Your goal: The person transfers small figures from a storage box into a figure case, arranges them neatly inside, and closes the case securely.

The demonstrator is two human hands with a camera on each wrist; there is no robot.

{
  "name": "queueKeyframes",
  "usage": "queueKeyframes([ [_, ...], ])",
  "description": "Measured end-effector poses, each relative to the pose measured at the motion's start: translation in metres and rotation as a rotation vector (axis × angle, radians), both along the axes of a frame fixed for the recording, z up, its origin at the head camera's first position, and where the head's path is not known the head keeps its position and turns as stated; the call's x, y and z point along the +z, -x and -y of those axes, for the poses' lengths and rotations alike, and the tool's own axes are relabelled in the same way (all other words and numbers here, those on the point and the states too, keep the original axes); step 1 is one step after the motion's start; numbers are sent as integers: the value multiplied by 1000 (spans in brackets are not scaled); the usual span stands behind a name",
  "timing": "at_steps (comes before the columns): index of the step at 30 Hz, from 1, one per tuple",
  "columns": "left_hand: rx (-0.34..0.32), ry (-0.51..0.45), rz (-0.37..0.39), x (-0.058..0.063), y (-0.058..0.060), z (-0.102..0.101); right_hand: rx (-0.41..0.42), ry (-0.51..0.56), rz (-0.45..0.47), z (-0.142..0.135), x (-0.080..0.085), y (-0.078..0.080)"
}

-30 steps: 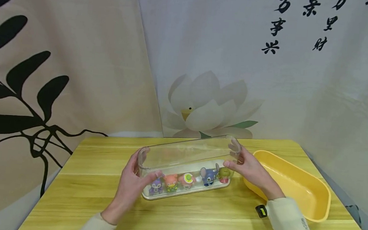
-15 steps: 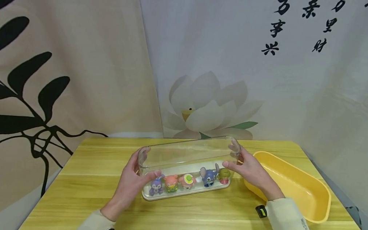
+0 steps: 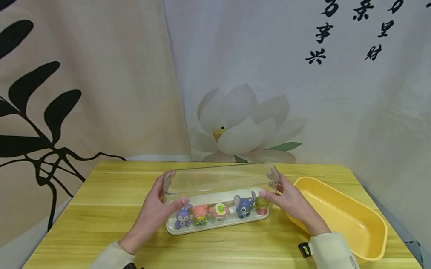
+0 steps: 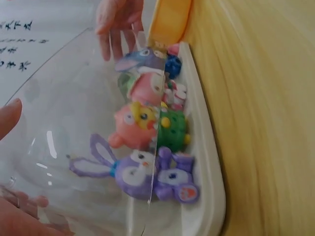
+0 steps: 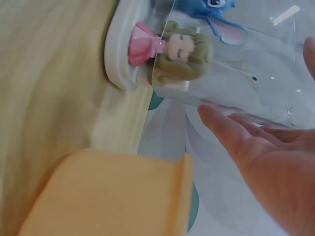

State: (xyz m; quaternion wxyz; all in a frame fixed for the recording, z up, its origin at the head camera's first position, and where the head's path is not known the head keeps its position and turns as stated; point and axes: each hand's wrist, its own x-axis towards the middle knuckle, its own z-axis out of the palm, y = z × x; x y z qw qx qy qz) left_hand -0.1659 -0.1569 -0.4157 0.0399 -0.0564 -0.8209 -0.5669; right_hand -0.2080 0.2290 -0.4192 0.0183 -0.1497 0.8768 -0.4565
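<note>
A clear plastic cover (image 3: 215,179) is tilted over a long white base (image 3: 226,225). My left hand (image 3: 155,208) grips the cover's left end, thumb at the front. At the other end my right hand (image 3: 292,199) holds it between thumb and fingers. A row of small figurines stands on the base: a purple rabbit (image 4: 135,172), a pink figurine in green (image 4: 170,130), a pink one with a round yellow-green top (image 3: 219,211), a blue big-eared one (image 3: 243,207) and a girl in a pink dress (image 5: 182,51). In the left wrist view the cover's lower edge crosses in front of the figurines.
A yellow plastic basin (image 3: 377,234) sits on the right of the wooden table (image 3: 219,263), close beside my right forearm. Behind the table hangs a printed cloth (image 3: 252,69) with a lotus and black characters.
The far edge of the clear cover has come down slightly, most at its right end, and my right hand has shifted a little with it. Base and figurines stay put.
</note>
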Motion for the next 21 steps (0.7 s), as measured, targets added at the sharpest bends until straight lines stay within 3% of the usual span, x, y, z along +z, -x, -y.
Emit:
queueKeyframes([
  [7, -14, 15, 37, -10, 1, 7, -17, -36, -15, 4, -4, -1],
  [21, -25, 3, 34, -18, 2, 9, -22, -46, -1, 7, -8, -1],
])
